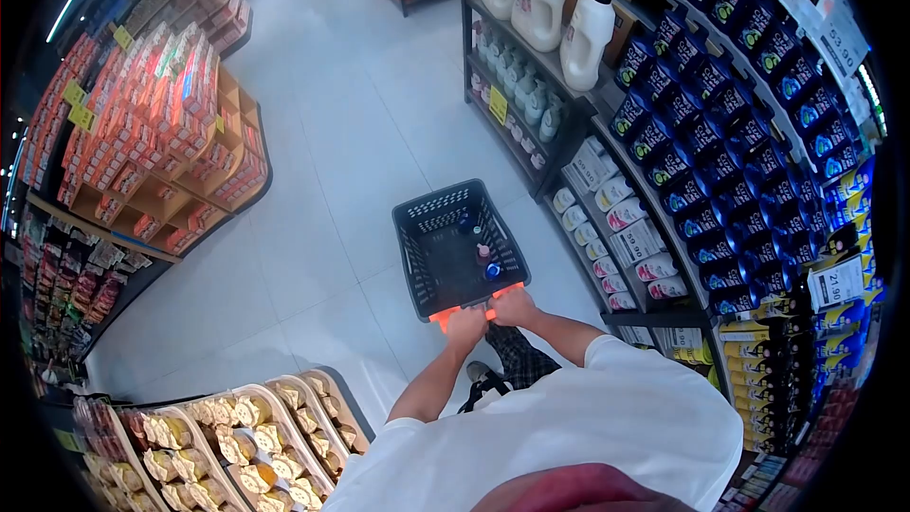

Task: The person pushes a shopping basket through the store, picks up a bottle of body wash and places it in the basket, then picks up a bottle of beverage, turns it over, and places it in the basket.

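Observation:
A dark grey shopping basket cart [413, 256] with perforated sides stands in front of me. Its orange handle [443, 316] runs along the near edge. My left hand [465, 326] is closed around the handle's left part, and my right hand [513, 307] grips it further right. Inside the basket, along its right side, lie a small pink-topped bottle [483, 252] and a round blue item [493, 271]. Some small dark items near the far right corner are too small to name.
Right, a shelf holds white jugs [537, 5], pump bottles [531, 100] and dark blue pouches [701, 133]. A tiered wooden stand of orange boxes [142, 114] is at left. Wrapped jars [242, 446] fill bins at lower left. Pale tiled floor [322, 161] runs ahead between them.

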Available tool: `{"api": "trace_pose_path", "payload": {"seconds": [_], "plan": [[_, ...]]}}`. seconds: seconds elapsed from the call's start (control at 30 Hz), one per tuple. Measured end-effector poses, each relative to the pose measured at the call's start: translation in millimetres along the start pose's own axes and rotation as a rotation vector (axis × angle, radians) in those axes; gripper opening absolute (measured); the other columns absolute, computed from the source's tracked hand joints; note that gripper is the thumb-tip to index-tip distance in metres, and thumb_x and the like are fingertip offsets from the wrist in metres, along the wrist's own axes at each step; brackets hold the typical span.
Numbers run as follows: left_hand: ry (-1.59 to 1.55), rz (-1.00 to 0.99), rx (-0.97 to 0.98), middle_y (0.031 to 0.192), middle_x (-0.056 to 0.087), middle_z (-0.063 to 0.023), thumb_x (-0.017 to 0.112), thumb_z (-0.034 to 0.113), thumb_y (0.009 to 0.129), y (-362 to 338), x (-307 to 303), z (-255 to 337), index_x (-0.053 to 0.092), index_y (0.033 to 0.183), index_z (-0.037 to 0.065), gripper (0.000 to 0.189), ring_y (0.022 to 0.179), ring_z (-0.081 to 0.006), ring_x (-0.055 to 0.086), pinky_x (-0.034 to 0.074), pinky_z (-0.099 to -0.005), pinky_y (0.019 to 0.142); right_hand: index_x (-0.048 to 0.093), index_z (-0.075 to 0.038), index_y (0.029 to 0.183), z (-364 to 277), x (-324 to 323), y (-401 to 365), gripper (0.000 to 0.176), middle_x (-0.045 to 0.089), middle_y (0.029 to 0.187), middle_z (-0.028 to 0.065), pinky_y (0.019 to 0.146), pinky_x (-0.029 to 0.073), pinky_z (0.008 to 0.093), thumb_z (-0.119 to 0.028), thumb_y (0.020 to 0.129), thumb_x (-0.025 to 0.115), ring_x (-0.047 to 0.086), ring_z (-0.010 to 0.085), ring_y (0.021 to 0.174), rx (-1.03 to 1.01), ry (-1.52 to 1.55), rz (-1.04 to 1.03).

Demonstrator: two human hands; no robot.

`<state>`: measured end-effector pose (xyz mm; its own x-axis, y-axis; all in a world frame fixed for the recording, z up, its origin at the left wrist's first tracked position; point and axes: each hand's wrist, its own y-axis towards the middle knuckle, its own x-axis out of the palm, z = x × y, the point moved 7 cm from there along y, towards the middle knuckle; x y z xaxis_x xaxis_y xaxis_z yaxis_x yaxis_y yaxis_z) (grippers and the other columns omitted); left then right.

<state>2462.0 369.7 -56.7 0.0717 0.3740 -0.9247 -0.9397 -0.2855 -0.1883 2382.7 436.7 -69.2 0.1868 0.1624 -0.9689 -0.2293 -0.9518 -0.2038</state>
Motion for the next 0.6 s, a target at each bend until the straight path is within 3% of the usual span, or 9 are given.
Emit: {"api": "trace_pose_path", "payload": {"seconds": [0.23,0.43,0.6], "plan": [[0.094,-0.03,-0.048,0.077,0.07,-0.0136,0.056,0.019,0.08,82.5,-26.1,-51.8,0.067,0.081,0.007,0.017,0.069,-0.0296,0.07,0.054,-0.0428,0.057,0.067,-0.011,0.074,39.2,-30.7,87.5,0.025,0.065,0.064,0.0076,0.054,0.05,0.0402,-0.036,0.069,0.067,0.066,0.0264,0.062,-0.014,0.081,0.129],[0.092,-0.165,-0.207,0.083,0.07,-0.0139,0.061,0.022,0.078,153.7,-50.5,-93.8,0.07,0.087,0.006,0.021,0.077,-0.0307,0.07,0.055,-0.044,0.065,0.073,-0.011,0.076,71.1,-67.2,165.2,0.017,0.07,0.072,0.0105,0.063,0.054,0.0412,-0.025,0.072,0.064,0.069,0.0278,0.068,0.009,0.134,-0.129],[0.091,-0.19,-0.268,0.085,0.071,-0.0149,0.061,0.021,0.077,208.2,-73.5,-122.6,0.071,0.089,0.006,0.021,0.079,-0.0317,0.07,0.055,-0.0447,0.066,0.073,-0.009,0.078,98.4,-84.7,220.5,0.019,0.071,0.077,0.0114,0.067,0.055,0.0418,-0.024,0.073,0.064,0.07,0.0291,0.074,0.023,0.174,-0.187]]}}
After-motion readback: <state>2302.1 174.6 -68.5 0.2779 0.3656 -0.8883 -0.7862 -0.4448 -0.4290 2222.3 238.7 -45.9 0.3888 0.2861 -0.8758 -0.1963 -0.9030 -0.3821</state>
